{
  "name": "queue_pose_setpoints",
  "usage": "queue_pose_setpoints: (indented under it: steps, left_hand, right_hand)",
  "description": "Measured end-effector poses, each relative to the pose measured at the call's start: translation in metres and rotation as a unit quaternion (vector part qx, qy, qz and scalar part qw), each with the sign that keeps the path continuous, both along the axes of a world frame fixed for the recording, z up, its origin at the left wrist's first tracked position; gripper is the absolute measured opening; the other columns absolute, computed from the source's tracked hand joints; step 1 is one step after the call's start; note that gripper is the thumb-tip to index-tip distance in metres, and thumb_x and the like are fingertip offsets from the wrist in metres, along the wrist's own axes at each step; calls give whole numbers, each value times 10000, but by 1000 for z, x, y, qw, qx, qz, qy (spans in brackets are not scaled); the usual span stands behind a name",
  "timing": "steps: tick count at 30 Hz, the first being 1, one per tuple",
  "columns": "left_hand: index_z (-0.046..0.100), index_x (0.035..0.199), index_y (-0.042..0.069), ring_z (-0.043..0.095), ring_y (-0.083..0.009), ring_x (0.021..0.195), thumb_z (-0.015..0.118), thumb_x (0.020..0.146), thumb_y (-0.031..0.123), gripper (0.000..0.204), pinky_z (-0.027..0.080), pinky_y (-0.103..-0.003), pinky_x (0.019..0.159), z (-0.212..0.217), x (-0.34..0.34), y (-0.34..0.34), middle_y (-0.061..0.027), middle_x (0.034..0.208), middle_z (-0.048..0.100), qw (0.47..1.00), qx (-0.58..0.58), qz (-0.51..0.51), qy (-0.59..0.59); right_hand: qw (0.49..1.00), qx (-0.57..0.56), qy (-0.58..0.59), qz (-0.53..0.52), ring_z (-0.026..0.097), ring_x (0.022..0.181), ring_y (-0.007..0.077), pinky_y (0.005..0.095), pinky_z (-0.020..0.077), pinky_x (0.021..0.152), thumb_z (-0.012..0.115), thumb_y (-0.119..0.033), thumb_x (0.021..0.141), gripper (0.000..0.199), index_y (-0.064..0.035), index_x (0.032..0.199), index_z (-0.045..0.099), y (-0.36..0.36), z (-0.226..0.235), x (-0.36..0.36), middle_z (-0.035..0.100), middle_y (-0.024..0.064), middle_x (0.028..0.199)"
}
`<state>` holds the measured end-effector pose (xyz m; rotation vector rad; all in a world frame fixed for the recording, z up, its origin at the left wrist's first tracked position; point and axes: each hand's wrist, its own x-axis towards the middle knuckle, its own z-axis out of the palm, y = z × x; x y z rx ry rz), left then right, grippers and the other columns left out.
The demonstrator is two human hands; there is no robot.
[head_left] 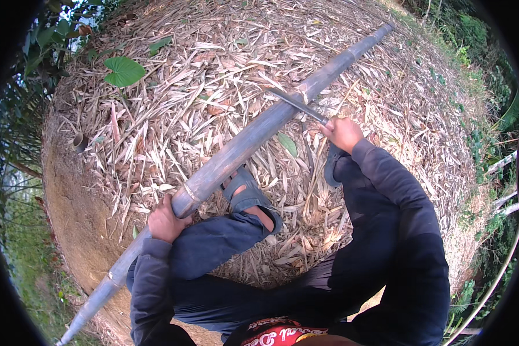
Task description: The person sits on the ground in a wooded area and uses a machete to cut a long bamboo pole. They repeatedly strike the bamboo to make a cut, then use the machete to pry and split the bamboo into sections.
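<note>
A long grey bamboo pole (236,150) runs slantwise from the lower left to the upper right across the ground before me. My left hand (166,221) is closed around it near my left knee, fingers over its upper side. In my right hand (345,134), closed on the handle, is a machete (297,104). Its dark blade lies across the pole, touching it close to a node, with the tip past the far side. Whether the edge has cut into the bamboo, I cannot tell.
Dry bamboo leaves (207,86) cover the ground. My sandalled left foot (245,196) is beside the pole. A short cut stump (80,142) and a broad green leaf (124,71) stand at the left. Bare soil (75,202) slopes down there; greenery and pale branches (504,202) edge the right.
</note>
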<state>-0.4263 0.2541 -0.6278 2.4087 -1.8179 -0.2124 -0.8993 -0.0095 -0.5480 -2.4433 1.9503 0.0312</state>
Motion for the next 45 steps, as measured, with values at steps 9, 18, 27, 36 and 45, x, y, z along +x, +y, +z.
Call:
queue_pose_setpoints:
  steps: [9, 18, 27, 36, 45]
  left_hand:
    - [585, 1254, 26, 733, -416, 871, 906, 603, 498, 866, 587, -495, 799, 1, 12, -14, -246, 916, 732, 995, 22, -35, 94]
    - [576, 1304, 45, 734, -416, 912, 890, 621, 540, 900, 587, -494, 830, 1, 9, -18, -251, 941, 735, 996, 39, -25, 79]
    - [622, 1297, 34, 707, -386, 1039, 878, 599, 567, 915, 546, -482, 920, 24, 28, -24, -240, 1074, 732, 984, 72, -14, 161]
    - [700, 1217, 30, 692, -351, 1104, 895, 567, 578, 873, 529, -436, 936, -19, 39, -30, -189, 1139, 731, 957, 142, -27, 253]
    - [729, 1149, -2, 698, -346, 1087, 899, 569, 577, 837, 524, -431, 931, -16, 43, -40, -199, 1118, 733, 953, 149, -22, 263]
  right_hand:
    - [990, -66, -98, -78, 714, 784, 410, 513, 567, 783, 549, -602, 981, 576, -57, 924, 727, -49, -2, -62, 718, 214, 819]
    - [1000, 10, 29, 3, 717, 859, 420, 496, 571, 820, 542, -638, 973, 617, -55, 941, 741, -32, -3, -45, 720, 237, 856]
    - [993, -30, -75, 82, 671, 727, 408, 511, 512, 655, 687, -433, 955, 419, -17, 973, 636, -35, -56, -48, 694, 173, 776]
    - [993, -78, -21, 81, 648, 774, 459, 547, 476, 690, 577, -468, 1021, 506, 32, 959, 611, -60, -57, -34, 682, 238, 848]
    - [988, -73, 22, 134, 652, 817, 455, 570, 461, 753, 560, -484, 1018, 497, 11, 1015, 612, -49, -65, -34, 684, 240, 895]
